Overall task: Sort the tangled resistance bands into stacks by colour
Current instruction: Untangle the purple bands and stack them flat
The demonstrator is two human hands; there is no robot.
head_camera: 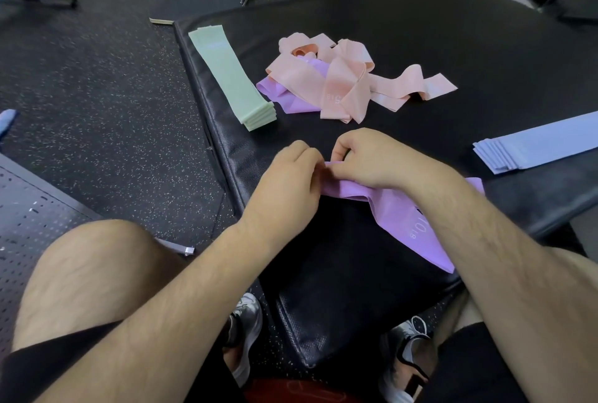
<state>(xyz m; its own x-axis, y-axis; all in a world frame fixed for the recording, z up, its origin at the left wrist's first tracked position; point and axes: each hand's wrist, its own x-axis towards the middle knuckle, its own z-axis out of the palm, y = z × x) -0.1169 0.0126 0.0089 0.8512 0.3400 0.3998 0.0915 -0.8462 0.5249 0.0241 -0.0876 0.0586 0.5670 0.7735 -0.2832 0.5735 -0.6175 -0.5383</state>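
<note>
Green stack (pixel 232 78) upper left and blue stack (pixel 539 145) at right look done; left hand (pixel 289 179) and right hand (pixel 372 157) both pinch a purple band (pixel 408 218) at centre, while the pink-and-purple tangle (pixel 336 78) above remains unsorted.

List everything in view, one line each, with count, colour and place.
green stack: one, pale green, mat's far left edge
blue stack: one, pale blue, right side of mat
tangled pile: one, pink bands over purple, mat centre
purple band: one, purple, held near the front edge
mat: one, black, on speckled floor
shoes: two, grey-white, bottom
left hand: pinching the purple band
right hand: pinching it too
</note>
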